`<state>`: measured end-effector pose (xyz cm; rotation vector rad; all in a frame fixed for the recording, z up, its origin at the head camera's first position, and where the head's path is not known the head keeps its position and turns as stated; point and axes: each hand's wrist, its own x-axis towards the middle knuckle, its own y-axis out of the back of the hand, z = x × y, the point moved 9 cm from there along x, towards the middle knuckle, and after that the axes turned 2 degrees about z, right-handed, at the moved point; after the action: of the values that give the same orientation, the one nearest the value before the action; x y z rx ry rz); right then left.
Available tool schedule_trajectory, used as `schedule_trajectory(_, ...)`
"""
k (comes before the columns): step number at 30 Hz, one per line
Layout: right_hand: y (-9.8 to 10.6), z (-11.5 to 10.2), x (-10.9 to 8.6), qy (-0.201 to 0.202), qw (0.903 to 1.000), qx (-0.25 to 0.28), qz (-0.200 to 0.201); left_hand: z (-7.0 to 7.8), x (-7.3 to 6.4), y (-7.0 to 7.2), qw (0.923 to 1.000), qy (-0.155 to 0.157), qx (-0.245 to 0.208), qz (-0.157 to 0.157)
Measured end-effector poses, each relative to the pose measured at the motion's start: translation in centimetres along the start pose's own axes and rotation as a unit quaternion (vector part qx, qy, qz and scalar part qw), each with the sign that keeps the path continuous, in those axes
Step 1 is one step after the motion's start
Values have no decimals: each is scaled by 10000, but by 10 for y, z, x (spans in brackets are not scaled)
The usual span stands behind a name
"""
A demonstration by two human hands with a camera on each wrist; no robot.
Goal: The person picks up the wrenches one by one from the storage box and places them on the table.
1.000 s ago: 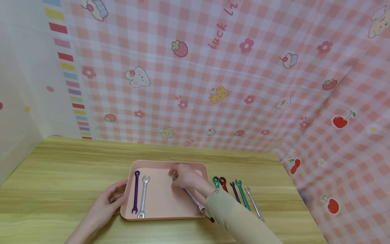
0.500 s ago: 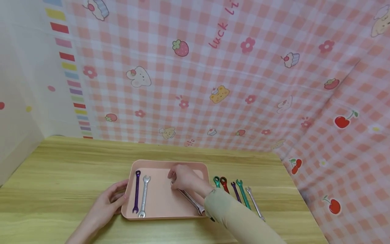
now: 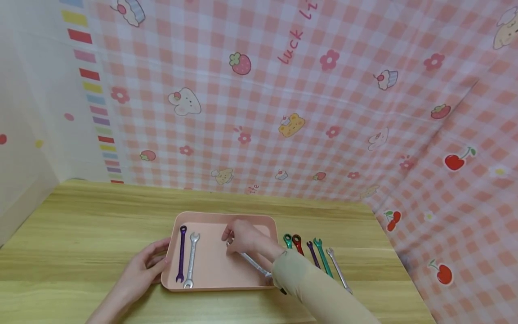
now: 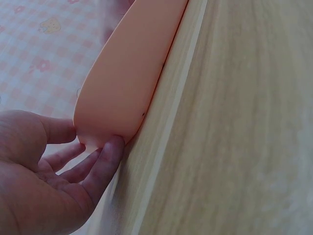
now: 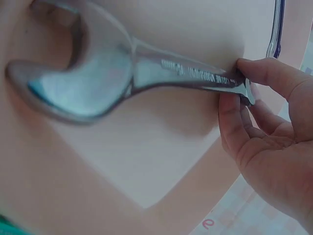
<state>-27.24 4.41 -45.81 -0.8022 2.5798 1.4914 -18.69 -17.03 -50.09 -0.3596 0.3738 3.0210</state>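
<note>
My left hand [image 3: 139, 270] holds the left end of a pink tray [image 3: 220, 289]. In the left wrist view its thumb is at the rim and its fingers press the tray's outer wall [image 4: 122, 73]. Over the tray's right half, my right hand [image 3: 243, 236] pinches one end of a silver wrench [image 3: 255, 262]. The right wrist view shows the thumb and fingers on that end, with the open-ended head [image 5: 98, 93] towards the camera. A purple combination wrench [image 3: 181, 254] and another silver wrench [image 3: 192, 258] lie side by side at the tray's left.
Right of the tray, a row of wrenches lies on the wooden table [image 3: 101, 225]: a green ratchet wrench [image 3: 288, 240], a red one [image 3: 297, 243], a small purple one [image 3: 312, 251], a green one [image 3: 321, 256] and a silver one [image 3: 339, 270]. A checked cloth [image 3: 259, 99] hangs behind.
The silver wrench in my right hand has turned slightly, so a brighter side faces up. The right fingers have shifted a little on its end. My left hand stays on the tray.
</note>
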Motion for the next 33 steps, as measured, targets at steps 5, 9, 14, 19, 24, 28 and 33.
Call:
schedule_trajectory(5, 1, 0, 1, 240, 9996, -131, -92, 1, -1, 0, 10000, -9, -47, 1)
schedule_trajectory(9, 1, -3, -1, 545, 9979, -176, -300, 2, -2, 0, 10000, -21, -40, 12)
schedule_trajectory(14, 0, -4, -5, 616, 9960, 32, -641, 2, -1, -1, 10000, -14, -33, 9)
schedule_trajectory(19, 2, -2, -8, 463, 9957, 285, -754, 1, -2, 0, 9999, 64, -111, 5)
schedule_trajectory(24, 6, 4, -13, 329, 9951, 576, -729, 0, -5, -1, 9997, 157, -206, 27)
schedule_trajectory(28, 10, 9, -16, 426, 9936, 767, -709, 0, -5, -2, 9996, 207, -195, 61)
schedule_trajectory(33, 12, 11, -20, 613, 9890, 1137, -714, 2, -6, -2, 9997, 204, -117, 86)
